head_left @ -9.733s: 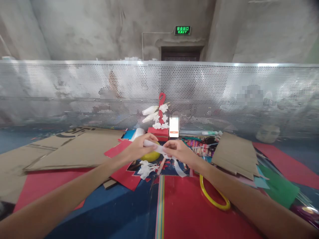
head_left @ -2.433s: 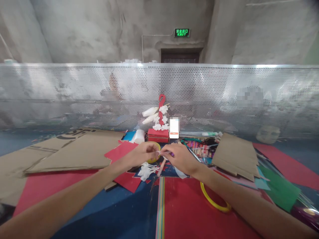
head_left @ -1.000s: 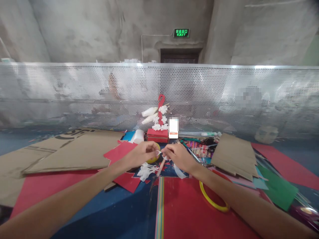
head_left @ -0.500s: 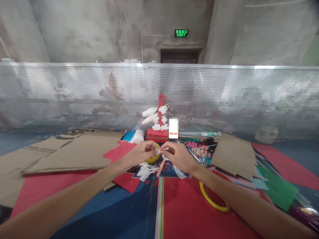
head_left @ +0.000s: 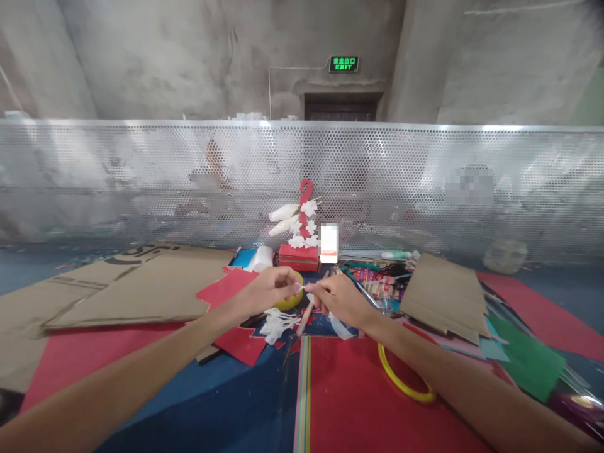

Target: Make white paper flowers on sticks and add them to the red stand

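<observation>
Between my two hands runs a small twisted white strip (head_left: 302,287), like thin paper, pinched at each end. My left hand (head_left: 279,288) grips its left end between thumb and finger, in front of a yellow roll of tape (head_left: 293,299). Thumb and forefinger of my right hand (head_left: 333,293) close on the other end. Below the hands lies a bunch of white paper pieces with twisted stems (head_left: 277,324). Behind them stands a red stand with a curled top (head_left: 306,211), bearing white paper flowers (head_left: 309,226), on a red box (head_left: 298,255).
Cardboard sheets (head_left: 141,283) lie to the left, smaller cardboard pieces (head_left: 443,292) to the right. A stack of red paper (head_left: 377,402) and a yellow ring (head_left: 406,384) are in front. A lit phone (head_left: 329,244) stands beside the box. A perforated metal screen (head_left: 401,170) rises behind.
My right hand has turned and its fingers have curled in more around the strip's end. The white piece near the right fingers shows less now. My left hand stays nearly still.
</observation>
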Available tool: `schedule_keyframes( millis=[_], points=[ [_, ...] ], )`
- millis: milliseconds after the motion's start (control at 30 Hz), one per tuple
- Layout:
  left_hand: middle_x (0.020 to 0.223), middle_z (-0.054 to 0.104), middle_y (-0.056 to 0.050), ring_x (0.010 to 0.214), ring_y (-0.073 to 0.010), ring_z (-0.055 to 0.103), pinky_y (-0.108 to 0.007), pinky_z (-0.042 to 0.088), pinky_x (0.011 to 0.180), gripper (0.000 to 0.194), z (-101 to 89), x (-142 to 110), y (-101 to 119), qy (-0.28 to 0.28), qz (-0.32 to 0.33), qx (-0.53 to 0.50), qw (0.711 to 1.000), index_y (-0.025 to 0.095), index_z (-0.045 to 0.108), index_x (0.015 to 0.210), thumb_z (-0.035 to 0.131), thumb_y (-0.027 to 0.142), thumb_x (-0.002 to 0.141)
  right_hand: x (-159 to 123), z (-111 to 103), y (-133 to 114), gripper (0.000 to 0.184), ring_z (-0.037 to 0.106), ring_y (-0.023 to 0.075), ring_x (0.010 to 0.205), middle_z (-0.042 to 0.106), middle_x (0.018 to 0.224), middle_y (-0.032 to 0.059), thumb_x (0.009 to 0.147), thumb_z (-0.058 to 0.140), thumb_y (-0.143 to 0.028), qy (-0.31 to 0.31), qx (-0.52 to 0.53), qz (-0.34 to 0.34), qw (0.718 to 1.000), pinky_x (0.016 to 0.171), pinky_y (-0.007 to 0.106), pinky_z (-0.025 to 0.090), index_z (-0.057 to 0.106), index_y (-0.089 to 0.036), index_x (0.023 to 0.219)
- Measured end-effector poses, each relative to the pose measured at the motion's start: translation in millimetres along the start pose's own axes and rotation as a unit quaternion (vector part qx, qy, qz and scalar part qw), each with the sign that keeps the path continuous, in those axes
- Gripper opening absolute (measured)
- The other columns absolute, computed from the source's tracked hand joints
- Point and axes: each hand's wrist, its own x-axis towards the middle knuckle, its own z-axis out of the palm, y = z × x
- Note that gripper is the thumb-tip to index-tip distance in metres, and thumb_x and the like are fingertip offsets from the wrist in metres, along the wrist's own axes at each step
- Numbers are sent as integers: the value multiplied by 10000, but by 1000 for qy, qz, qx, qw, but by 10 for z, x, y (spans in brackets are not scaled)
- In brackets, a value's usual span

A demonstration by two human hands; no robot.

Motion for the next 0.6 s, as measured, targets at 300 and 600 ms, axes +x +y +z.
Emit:
schedule_keyframes(
  millis=[300, 600],
  points=[
    [712, 591, -5, 626, -113, 517, -235, 393, 603, 261, 3, -13, 9, -15, -15, 9, 1000, 157, 602, 800, 650, 412, 788, -8, -7, -115, 205, 652, 141, 723, 735, 882, 7, 890, 598, -385, 41, 4, -38, 998, 669, 225, 415, 681, -216, 971],
    [752, 607, -11, 651, -113, 531, -234, 399, 618, 254, 13, -9, -14, -13, 2, 3, 1000, 151, 619, 820, 637, 404, 812, -12, 13, -28, 155, 627, 138, 789, 710, 887, -1, 937, 553, -334, 53, -98, -69, 991, 718, 237, 381, 652, -223, 895]
  ],
)
